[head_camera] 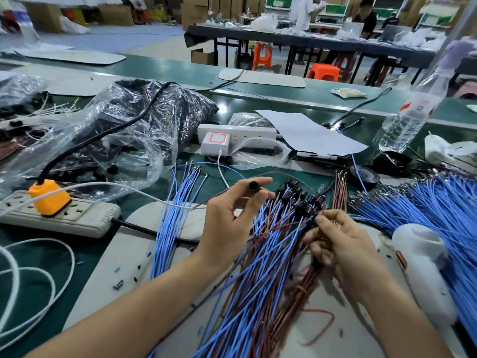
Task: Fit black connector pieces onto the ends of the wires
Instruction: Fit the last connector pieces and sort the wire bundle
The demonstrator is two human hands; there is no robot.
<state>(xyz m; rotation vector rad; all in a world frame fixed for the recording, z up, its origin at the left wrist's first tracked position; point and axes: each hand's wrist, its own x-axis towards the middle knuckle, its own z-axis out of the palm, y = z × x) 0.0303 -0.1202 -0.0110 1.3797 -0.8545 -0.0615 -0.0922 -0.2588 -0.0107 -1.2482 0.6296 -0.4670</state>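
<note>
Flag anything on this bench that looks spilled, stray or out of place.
Small blue and black bits lie scattered on the grey mat left of the wire bundle, like spilled offcuts. One brown wire curls loose on the mat, apart from the bundle. Nothing looks damaged.

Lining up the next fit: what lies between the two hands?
Head view: capped ends of the wire bundle, between the left hand pinching a black connector and the right hand gripping wires.
</note>
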